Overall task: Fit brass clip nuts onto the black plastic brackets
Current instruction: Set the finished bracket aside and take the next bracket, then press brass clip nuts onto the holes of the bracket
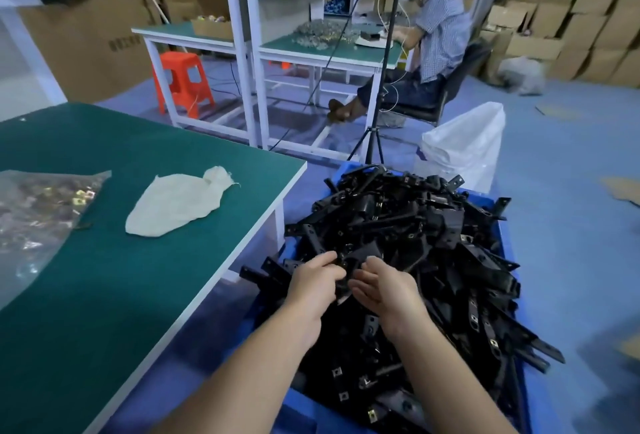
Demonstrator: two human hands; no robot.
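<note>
Right now our left hand [317, 281] pinches a black bracket [349, 260] with curled fingertips. Our right hand [384, 290] sits cupped just beside it, thumb reaching toward the plastic. Whether that hand truly grips, or hides a nut, we cannot tell. Both hands hang low over the near-left part of the blue crate [304, 406], above the heap of brackets [408, 225] that spills past its rims. Several pieces in the heap show a fitted nut [372, 413] glinting brass, so we judge the job well under way, though we cannot see how many bare pieces are left. The bag of clip nuts [45, 212] lies at the left edge of the bench [121, 288], well apart from us, with a cloth [176, 201] beside it. Our forearms reach forward, nearly parallel, wrists turned in toward each other.
</note>
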